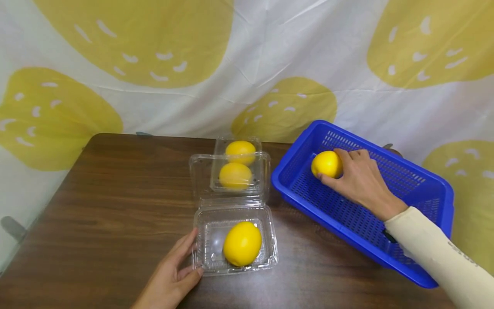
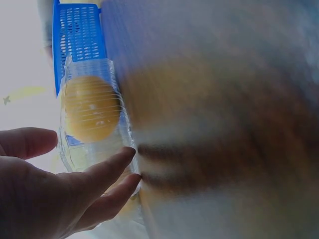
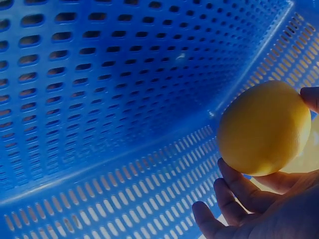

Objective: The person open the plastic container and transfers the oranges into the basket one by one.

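Note:
In the head view my right hand [image 1: 359,176] holds a lemon [image 1: 326,164] between thumb and fingers, inside the blue basket [image 1: 285,185]. The right wrist view shows this lemon [image 3: 264,129] against the thumb and fingers, other fingers spread below it. My left hand [image 1: 173,266] touches the left side and near corner of a clear plastic clamshell box [image 1: 210,214], its fingers fairly straight. One lemon [image 1: 242,243] sits in the right half of that box, whose lid stands raised at the back. The left wrist view shows the same lemon [image 2: 92,108] through the box wall.
Behind the raised lid stands another clear box [image 1: 220,143] with two lemons [image 1: 240,151] in it. The basket lies at an angle on the right of the brown wooden table [image 1: 127,206]. A white cloth with yellow fruit prints [image 1: 266,51] hangs along the back.

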`<act>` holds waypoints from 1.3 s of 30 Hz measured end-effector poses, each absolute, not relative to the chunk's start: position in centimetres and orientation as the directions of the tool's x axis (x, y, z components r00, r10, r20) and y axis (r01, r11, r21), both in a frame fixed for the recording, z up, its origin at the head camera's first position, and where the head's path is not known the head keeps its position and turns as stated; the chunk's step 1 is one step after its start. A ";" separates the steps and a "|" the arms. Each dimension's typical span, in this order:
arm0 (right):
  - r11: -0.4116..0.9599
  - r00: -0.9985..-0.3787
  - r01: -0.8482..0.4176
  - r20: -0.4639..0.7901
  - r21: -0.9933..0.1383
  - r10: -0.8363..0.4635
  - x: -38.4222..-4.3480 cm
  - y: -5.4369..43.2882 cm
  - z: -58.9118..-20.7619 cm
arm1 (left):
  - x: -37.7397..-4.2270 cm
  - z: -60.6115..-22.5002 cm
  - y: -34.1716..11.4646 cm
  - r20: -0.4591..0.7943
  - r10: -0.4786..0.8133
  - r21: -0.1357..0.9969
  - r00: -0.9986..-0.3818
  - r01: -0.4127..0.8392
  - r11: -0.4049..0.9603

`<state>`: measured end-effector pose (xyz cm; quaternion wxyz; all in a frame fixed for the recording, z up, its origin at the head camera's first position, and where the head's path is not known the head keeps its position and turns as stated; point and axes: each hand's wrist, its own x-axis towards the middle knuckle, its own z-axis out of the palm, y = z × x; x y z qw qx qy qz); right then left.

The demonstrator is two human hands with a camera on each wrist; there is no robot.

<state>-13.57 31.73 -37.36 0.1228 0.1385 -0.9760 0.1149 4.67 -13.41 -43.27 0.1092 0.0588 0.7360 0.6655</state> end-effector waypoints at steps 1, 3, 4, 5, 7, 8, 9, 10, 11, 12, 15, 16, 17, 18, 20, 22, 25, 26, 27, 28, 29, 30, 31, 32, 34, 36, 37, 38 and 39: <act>0.936 -0.934 -0.296 0.265 -0.190 -0.241 -13.6 31.8 -37.4 | 4.7 -43.3 -13.4 -0.083 0.231 0.992 -0.969 -0.059 0.109; 0.938 -0.938 -0.290 0.251 -0.189 -0.239 -13.7 32.0 -37.5 | 4.7 -43.3 -13.4 -0.082 0.230 0.992 -0.970 -0.057 0.110; 0.939 -0.941 -0.287 0.240 -0.190 -0.239 -13.7 32.1 -37.5 | 4.7 -43.3 -13.4 -0.083 0.230 0.992 -0.970 -0.059 0.111; 0.941 -0.945 -0.282 0.224 -0.188 -0.238 -13.7 32.1 -37.6 | 4.7 -43.3 -13.4 -0.084 0.230 0.992 -0.970 -0.059 0.111; 0.946 -0.954 -0.269 0.187 -0.183 -0.236 -13.7 32.3 -37.7 | 4.7 -43.3 -13.4 -0.086 0.232 0.992 -0.969 -0.062 0.109; 0.948 -0.958 -0.262 0.169 -0.180 -0.233 -13.7 32.3 -37.8 | 4.7 -43.2 -13.4 -0.088 0.232 0.992 -0.969 -0.064 0.107; 0.950 -0.961 -0.256 0.151 -0.178 -0.230 -13.7 32.3 -37.9 | 4.7 -43.2 -13.4 -0.090 0.233 0.992 -0.968 -0.067 0.105; 0.952 -0.964 -0.250 0.137 -0.175 -0.228 -13.7 32.3 -38.0 | 4.7 -43.2 -13.4 -0.092 0.233 0.992 -0.968 -0.070 0.103; 0.954 -0.966 -0.245 0.125 -0.172 -0.226 -13.7 32.3 -38.0 | 4.7 -43.2 -13.4 -0.092 0.233 0.992 -0.968 -0.070 0.102; 0.954 -0.967 -0.244 0.120 -0.172 -0.226 -13.7 32.3 -38.0 | 4.7 -43.2 -13.4 -0.092 0.234 0.992 -0.968 -0.070 0.101; 0.955 -0.967 -0.243 0.120 -0.173 -0.224 -13.7 32.3 -38.0 | 4.7 -43.3 -13.4 -0.083 0.238 0.993 -0.968 -0.061 0.099; 0.954 -0.967 -0.243 0.121 -0.172 -0.225 -13.7 32.3 -37.9 | 4.7 -43.3 -13.4 -0.080 0.240 0.993 -0.968 -0.058 0.098; 0.954 -0.967 -0.244 0.122 -0.174 -0.225 -13.7 32.2 -37.8 | 4.6 -43.3 -13.4 -0.078 0.241 0.994 -0.967 -0.055 0.099; 0.954 -0.967 -0.244 0.124 -0.176 -0.224 -13.7 32.2 -37.6 | 4.6 -43.3 -13.4 -0.076 0.241 0.994 -0.967 -0.054 0.098; 0.952 -0.966 -0.244 0.130 -0.183 -0.222 -13.8 32.0 -37.3 | 4.6 -43.3 -13.4 -0.077 0.241 0.994 -0.968 -0.054 0.099; 0.951 -0.966 -0.245 0.135 -0.187 -0.223 -13.8 31.9 -36.9 | 4.6 -43.3 -13.4 -0.079 0.240 0.993 -0.968 -0.056 0.101; 0.948 -0.963 -0.250 0.149 -0.195 -0.223 -13.9 31.6 -36.3 | 4.6 -43.3 -13.4 -0.079 0.238 0.993 -0.968 -0.056 0.103; 0.947 -0.962 -0.252 0.154 -0.198 -0.224 -13.9 31.6 -36.0 | 4.6 -43.2 -13.4 -0.078 0.239 0.993 -0.968 -0.055 0.104; 0.946 -0.961 -0.255 0.159 -0.201 -0.226 -13.8 31.5 -35.8 | 4.6 -43.2 -13.4 -0.077 0.239 0.993 -0.968 -0.053 0.105; 0.944 -0.960 -0.257 0.163 -0.205 -0.226 -13.8 31.5 -35.6 | 4.6 -43.2 -13.4 -0.075 0.239 0.993 -0.968 -0.050 0.106; 0.942 -0.960 -0.259 0.167 -0.212 -0.227 -13.7 31.4 -35.4 | 4.6 -43.2 -13.4 -0.073 0.238 0.993 -0.969 -0.049 0.106; 0.941 -0.960 -0.259 0.168 -0.219 -0.225 -13.6 31.4 -35.1 | 4.6 -43.2 -13.4 -0.071 0.238 0.993 -0.969 -0.046 0.107; 0.939 -0.961 -0.257 0.166 -0.228 -0.223 -13.5 31.4 -34.9 | 4.6 -43.2 -13.4 -0.070 0.239 0.993 -0.969 -0.045 0.107; 0.937 -0.961 -0.257 0.166 -0.235 -0.221 -13.4 31.3 -34.6 | 4.6 -43.2 -13.3 -0.069 0.238 0.993 -0.969 -0.044 0.108; 0.932 -0.960 -0.260 0.174 -0.252 -0.220 -13.2 31.2 -34.1 | 4.6 -43.2 -13.3 -0.068 0.237 0.993 -0.969 -0.044 0.107; 0.926 -0.956 -0.270 0.189 -0.265 -0.225 -12.9 30.9 -33.6 | 4.6 -43.2 -13.3 -0.069 0.237 0.993 -0.969 -0.044 0.108; 0.922 -0.952 -0.279 0.201 -0.270 -0.229 -12.7 30.8 -33.4 | 4.6 -43.2 -13.3 -0.070 0.237 0.993 -0.969 -0.045 0.108; 0.917 -0.948 -0.289 0.214 -0.274 -0.235 -12.6 30.6 -33.1 | 4.6 -43.2 -13.3 -0.069 0.236 0.993 -0.969 -0.045 0.108; 0.913 -0.944 -0.298 0.225 -0.279 -0.240 -12.4 30.5 -32.8 | 4.6 -43.2 -13.3 -0.069 0.237 0.993 -0.969 -0.045 0.108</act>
